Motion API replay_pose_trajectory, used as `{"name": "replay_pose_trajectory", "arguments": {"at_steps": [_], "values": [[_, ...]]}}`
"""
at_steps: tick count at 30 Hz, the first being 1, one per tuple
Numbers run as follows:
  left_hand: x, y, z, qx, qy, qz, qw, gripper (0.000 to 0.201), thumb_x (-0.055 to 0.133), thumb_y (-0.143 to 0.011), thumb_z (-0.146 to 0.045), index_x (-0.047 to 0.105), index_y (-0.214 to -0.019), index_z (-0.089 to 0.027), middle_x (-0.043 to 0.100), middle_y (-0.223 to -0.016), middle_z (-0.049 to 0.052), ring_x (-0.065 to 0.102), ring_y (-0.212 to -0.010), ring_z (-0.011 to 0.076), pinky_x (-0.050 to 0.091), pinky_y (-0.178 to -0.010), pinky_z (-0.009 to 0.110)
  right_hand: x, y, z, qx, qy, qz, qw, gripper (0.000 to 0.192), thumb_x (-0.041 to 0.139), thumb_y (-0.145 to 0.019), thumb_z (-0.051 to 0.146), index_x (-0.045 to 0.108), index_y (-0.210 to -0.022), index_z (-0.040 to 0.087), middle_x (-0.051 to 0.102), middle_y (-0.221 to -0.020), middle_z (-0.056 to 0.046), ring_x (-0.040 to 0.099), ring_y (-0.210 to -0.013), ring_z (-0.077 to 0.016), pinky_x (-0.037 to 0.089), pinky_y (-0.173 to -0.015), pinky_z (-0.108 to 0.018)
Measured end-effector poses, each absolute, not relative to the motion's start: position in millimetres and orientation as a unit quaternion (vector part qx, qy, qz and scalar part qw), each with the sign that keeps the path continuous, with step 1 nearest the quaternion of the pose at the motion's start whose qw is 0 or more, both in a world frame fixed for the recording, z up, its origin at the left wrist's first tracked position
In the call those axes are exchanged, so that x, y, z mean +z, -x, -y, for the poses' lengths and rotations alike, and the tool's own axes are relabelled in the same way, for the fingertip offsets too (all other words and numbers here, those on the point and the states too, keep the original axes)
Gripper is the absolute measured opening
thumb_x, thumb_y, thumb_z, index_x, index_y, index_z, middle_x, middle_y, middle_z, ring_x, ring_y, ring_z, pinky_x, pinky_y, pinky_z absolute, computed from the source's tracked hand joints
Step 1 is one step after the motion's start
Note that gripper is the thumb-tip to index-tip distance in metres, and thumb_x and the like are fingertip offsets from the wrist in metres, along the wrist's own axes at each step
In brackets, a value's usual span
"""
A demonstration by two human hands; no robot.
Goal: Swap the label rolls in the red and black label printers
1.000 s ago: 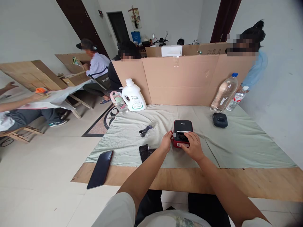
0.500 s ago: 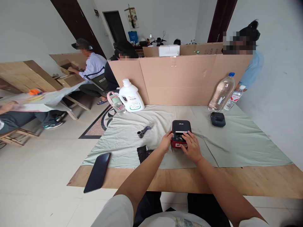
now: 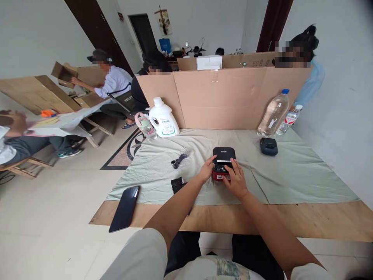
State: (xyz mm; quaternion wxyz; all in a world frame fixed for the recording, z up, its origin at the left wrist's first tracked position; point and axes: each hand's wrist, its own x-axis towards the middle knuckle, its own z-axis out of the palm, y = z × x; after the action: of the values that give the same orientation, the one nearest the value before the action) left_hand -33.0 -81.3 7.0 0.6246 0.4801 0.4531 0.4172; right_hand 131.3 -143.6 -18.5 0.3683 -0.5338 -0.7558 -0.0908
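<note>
A small black and red label printer (image 3: 223, 153) stands on the pale green cloth (image 3: 291, 175) in the middle of the table. My left hand (image 3: 207, 169) holds its left side, fingertips at the upper left corner. My right hand (image 3: 235, 179) covers its front edge, fingers spread onto the top by the slot. Left of the printer lie a small black roll (image 3: 175, 163) and a black packet (image 3: 177, 184), partly behind my left forearm.
A dark phone (image 3: 124, 208) lies at the table's left front corner. A white jug (image 3: 163, 118), pink-capped bottle (image 3: 144, 125), two clear bottles (image 3: 273, 114) and a black device (image 3: 268, 146) stand before the cardboard wall (image 3: 227, 97). Other people sit behind and left.
My left hand has slid up the printer's left side to its upper corner. My right fingers have moved further onto the top. A person at the back left has lifted a cardboard box.
</note>
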Motion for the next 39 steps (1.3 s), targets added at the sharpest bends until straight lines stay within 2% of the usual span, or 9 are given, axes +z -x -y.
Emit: {"name": "replay_pose_trajectory", "arguments": {"at_steps": [3,5,8,19,23,27,30,34,39], "values": [[17.5,34.1,83.1,0.384,-0.461,-0.466,0.650,0.062,0.051,-0.073,-0.022,0.046,-0.135,-0.027,0.063,-0.109,0.005,0.056,-0.079,0.0157,0.045,-0.074,0.030,-16.7,-129.0,145.1,-0.094,0.539,0.750,0.373,0.037,0.051,-0.086,0.035,0.056,-0.118,0.017,0.027,-0.150,-0.012,0.026,-0.137,-0.0315,0.034,-0.105,-0.051],[22.9,35.5,83.9,0.379,-0.460,-0.468,0.653,0.068,0.052,-0.071,-0.021,0.041,-0.138,-0.031,0.062,-0.110,0.005,0.055,-0.077,0.0155,0.044,-0.071,0.030,-16.0,-128.1,146.3,-0.095,0.540,0.748,0.374,0.037,0.051,-0.086,0.034,0.056,-0.120,0.018,0.028,-0.150,-0.012,0.027,-0.136,-0.0317,0.035,-0.105,-0.051],[25.7,37.9,83.8,0.389,-0.461,-0.462,0.650,0.070,0.057,-0.068,-0.021,0.043,-0.135,-0.035,0.057,-0.121,0.003,0.055,-0.084,0.0169,0.043,-0.073,0.030,-17.4,-128.3,147.9,-0.096,0.537,0.749,0.377,0.039,0.051,-0.087,0.032,0.053,-0.123,0.018,0.026,-0.151,-0.012,0.027,-0.137,-0.0312,0.036,-0.105,-0.051],[27.7,43.9,73.7,0.345,-0.452,-0.478,0.669,0.076,0.054,-0.058,-0.014,0.046,-0.129,-0.040,0.052,-0.127,0.000,0.054,-0.093,0.0198,0.042,-0.076,0.035,-23.2,-122.4,149.9,-0.106,0.525,0.742,0.403,0.046,0.055,-0.084,0.027,0.050,-0.128,0.020,0.004,-0.156,-0.007,0.013,-0.141,-0.0345,0.031,-0.109,-0.054],[31.7,42.0,70.4,0.348,-0.471,-0.475,0.657,0.077,0.059,-0.057,-0.011,0.047,-0.130,-0.036,0.058,-0.119,0.003,0.055,-0.095,0.0209,0.042,-0.082,0.036,-21.7,-122.0,152.0,-0.104,0.536,0.733,0.406,0.047,0.056,-0.082,0.025,0.050,-0.128,0.021,0.003,-0.156,-0.008,0.012,-0.140,-0.0371,0.031,-0.107,-0.058],[31.8,35.1,55.8,0.429,-0.482,-0.466,0.605,0.070,0.068,-0.057,-0.010,0.055,-0.124,-0.028,0.056,-0.122,0.006,0.051,-0.107,0.0239,0.036,-0.094,0.034,-22.9,-127.4,154.1,-0.099,0.536,0.742,0.390,0.047,0.053,-0.084,0.026,0.048,-0.130,0.020,0.012,-0.155,-0.010,0.016,-0.140,-0.0351,0.033,-0.106,-0.054],[31.4,30.3,36.9,0.465,-0.490,-0.456,0.579,0.068,0.071,-0.061,-0.016,0.053,-0.125,-0.026,0.052,-0.127,0.008,0.049,-0.111,0.0234,0.035,-0.096,0.034,-20.2,-133.6,151.5,-0.089,0.534,0.754,0.372,0.051,0.052,-0.085,0.032,0.044,-0.133,0.019,0.032,-0.147,-0.013,0.025,-0.137,-0.0329,0.035,-0.105,-0.052],[32.0,25.6,17.0,0.468,-0.515,-0.423,0.580,0.062,0.070,-0.064,-0.017,0.053,-0.123,-0.025,0.057,-0.114,0.006,0.056,-0.097,0.0194,0.040,-0.089,0.032,-8.4,-145.0,140.4,-0.063,0.525,0.761,0.375,0.052,0.050,-0.086,0.041,0.044,-0.132,0.018,0.054,-0.127,-0.014,0.045,-0.123,-0.0303,0.039,-0.101,-0.051],[31.4,20.6,18.9,0.457,-0.512,-0.559,0.465,0.034,0.071,-0.061,-0.011,0.063,-0.093,-0.020,0.063,-0.085,0.006,0.057,-0.094,0.0242,0.039,-0.090,0.036,1.8,-157.2,131.4,0.014,0.497,0.779,0.382,0.049,0.051,-0.086,0.046,0.047,-0.127,0.019,0.056,-0.123,-0.012,0.049,-0.116,-0.0278,0.042,-0.099,-0.048]]}}
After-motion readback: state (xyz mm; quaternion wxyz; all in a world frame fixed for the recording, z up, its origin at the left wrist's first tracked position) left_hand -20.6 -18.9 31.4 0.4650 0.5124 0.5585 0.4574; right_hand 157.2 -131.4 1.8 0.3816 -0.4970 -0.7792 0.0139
